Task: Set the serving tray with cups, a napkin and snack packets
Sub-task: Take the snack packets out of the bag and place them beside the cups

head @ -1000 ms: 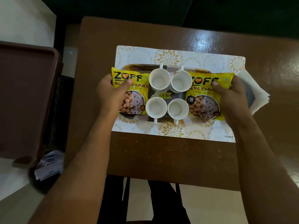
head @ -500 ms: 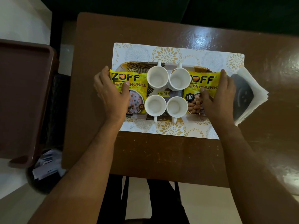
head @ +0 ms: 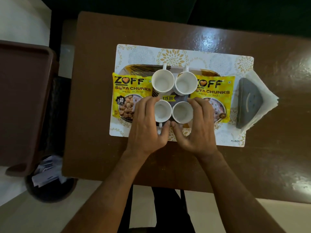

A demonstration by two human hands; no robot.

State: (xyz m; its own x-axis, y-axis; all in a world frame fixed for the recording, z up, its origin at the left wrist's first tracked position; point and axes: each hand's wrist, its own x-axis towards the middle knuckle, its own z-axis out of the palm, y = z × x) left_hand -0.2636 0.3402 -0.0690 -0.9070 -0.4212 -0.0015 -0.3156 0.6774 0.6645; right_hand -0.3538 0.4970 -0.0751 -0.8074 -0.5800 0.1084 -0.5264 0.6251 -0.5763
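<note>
A patterned serving tray (head: pixel 143 66) lies on a white and gold placemat (head: pixel 218 63). On it stand four white cups, two far (head: pixel 162 80) (head: pixel 186 83) and two near. A yellow snack packet (head: pixel 129 91) lies at the tray's left end and a second yellow snack packet (head: pixel 217 91) at its right end. My left hand (head: pixel 148 126) curls its fingers and thumb round the near left cup (head: pixel 162 111). In the same way, my right hand (head: pixel 197 126) holds the near right cup (head: pixel 182 113). White napkins (head: pixel 265 100) in a grey holder (head: pixel 249 101) sit off the tray, to its right.
The brown table (head: pixel 185 165) has its front edge close to me. A dark brown tray-like surface (head: pixel 25 98) stands to the left, beyond the table's left edge. A dark bin (head: pixel 50 179) with paper scraps is on the floor below it.
Both hands let go of the snack packets at the tray's ends and moved inward to the two near cups. The packets now lie flat and uncovered.
</note>
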